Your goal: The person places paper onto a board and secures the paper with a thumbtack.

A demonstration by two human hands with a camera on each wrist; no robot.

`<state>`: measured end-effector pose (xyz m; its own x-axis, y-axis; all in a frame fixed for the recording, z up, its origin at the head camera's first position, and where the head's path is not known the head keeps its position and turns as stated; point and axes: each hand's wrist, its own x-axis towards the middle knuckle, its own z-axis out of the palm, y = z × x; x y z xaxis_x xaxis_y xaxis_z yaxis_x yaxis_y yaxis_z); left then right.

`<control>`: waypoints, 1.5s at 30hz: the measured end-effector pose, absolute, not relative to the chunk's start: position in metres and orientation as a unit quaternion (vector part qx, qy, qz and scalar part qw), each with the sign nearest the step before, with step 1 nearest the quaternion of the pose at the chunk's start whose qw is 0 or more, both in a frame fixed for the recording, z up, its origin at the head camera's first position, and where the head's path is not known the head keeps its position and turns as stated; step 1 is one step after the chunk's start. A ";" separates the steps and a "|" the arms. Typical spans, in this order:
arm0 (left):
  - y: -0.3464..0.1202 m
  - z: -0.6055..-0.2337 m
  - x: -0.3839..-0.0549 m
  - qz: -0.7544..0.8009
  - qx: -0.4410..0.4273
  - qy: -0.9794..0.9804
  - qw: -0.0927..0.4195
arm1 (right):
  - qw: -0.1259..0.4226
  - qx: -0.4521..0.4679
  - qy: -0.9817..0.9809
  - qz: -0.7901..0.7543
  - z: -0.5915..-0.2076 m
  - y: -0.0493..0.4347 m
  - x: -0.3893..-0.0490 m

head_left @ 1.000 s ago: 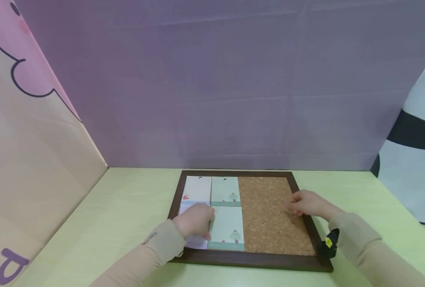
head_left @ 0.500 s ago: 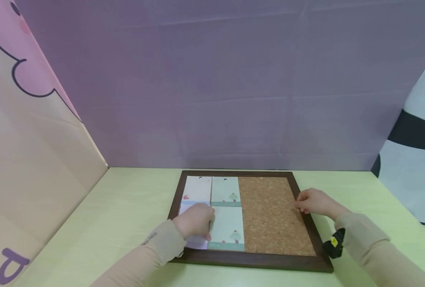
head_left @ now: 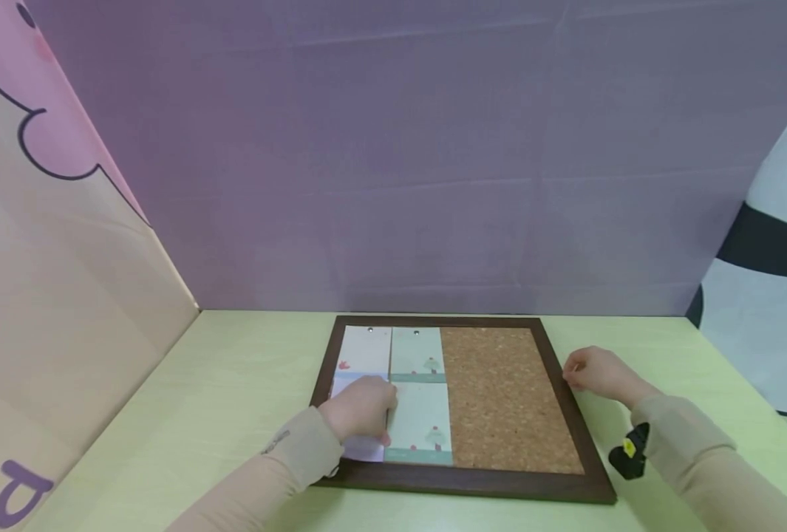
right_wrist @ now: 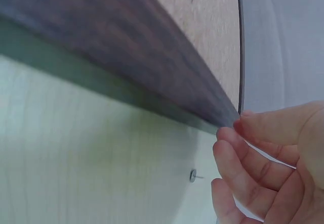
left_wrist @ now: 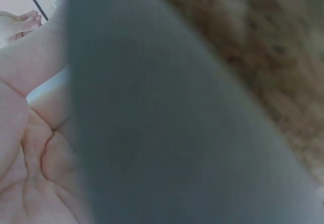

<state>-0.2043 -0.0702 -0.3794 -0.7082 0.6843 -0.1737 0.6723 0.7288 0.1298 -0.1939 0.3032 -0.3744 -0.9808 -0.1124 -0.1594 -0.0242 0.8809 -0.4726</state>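
A cork board [head_left: 493, 399] in a dark wooden frame lies on the table. Pale cards cover its left half: a white card [head_left: 366, 347] and a green card [head_left: 416, 351] on top, another green card [head_left: 416, 414] and a lilac card [head_left: 364, 449] below. My left hand [head_left: 361, 406] holds the lilac card, its fingers bent at the card's right edge and hiding most of it. Loosely curled, my right hand [head_left: 599, 369] is by the frame's right side. In the right wrist view, thumb and index finger are near the frame edge with nothing seen between them; a thumbtack [right_wrist: 193, 176] lies close by.
Each upper card has a silver tack at its top. Behind the pale green table [head_left: 260, 355] hangs a purple cloth [head_left: 400, 162]. Cloths with printed drawings close off the left and right sides.
My right hand has moved right, off the cork and past the frame's right side. The left hand and the cards have stayed in place.
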 end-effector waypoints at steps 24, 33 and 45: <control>-0.072 -0.383 -0.208 0.027 0.388 0.917 0.091 | 0.054 -0.022 0.987 -0.147 -0.377 0.331 -0.196; -0.072 -0.380 -0.206 0.031 0.379 0.919 0.101 | 0.067 -0.026 0.988 -0.134 -0.379 0.327 -0.194; -0.071 -0.379 -0.205 0.024 0.371 0.922 0.106 | 0.068 -0.044 0.991 -0.108 -0.387 0.326 -0.193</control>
